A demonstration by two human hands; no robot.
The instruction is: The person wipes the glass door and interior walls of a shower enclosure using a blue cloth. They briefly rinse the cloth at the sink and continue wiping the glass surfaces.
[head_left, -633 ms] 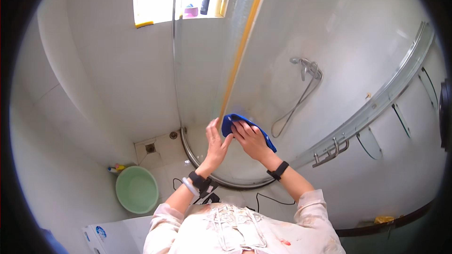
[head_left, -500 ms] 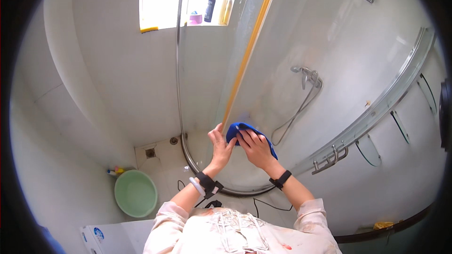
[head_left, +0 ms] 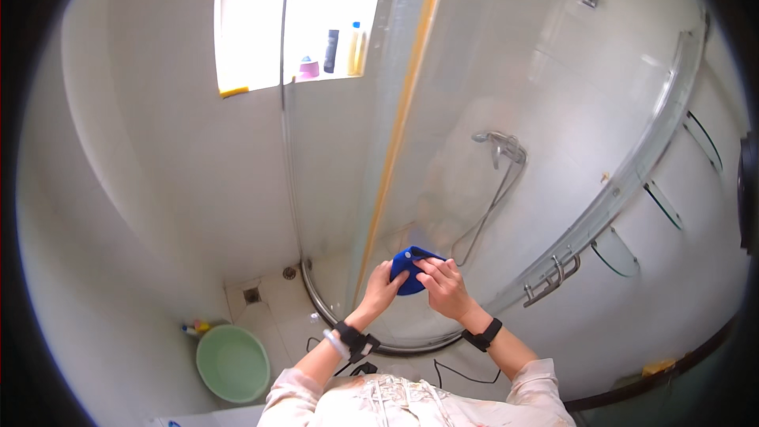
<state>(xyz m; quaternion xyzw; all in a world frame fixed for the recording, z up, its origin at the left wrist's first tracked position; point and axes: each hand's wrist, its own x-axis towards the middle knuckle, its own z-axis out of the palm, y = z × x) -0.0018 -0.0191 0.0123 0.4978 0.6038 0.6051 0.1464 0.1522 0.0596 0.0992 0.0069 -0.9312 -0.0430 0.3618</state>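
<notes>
A blue, cloth-like piece (head_left: 409,280) with a small pale round spot near its top corner is held up before my chest, in front of the glass shower door. My left hand (head_left: 381,291) pinches its left edge between thumb and fingers. On the other side, my right hand (head_left: 447,291) has its fingers on the upper right edge, at a fold or opening; the fingertips are partly tucked out of sight. The clear glass door (head_left: 466,95) has a yellow strip (head_left: 398,136) down its left edge, just beyond my left hand.
A curved metal rail (head_left: 324,312) runs along the floor below my hands. The shower mixer (head_left: 504,146) and its hose are behind the glass. A green basin (head_left: 233,364) stands at lower left, and black cords (head_left: 466,375) lie near me. Bottles (head_left: 331,51) line the windowsill.
The blue piece has come lower and nearer to me, its corner turned up. My left hand has left the door's edge area and now grips the piece too. The view has tilted up.
</notes>
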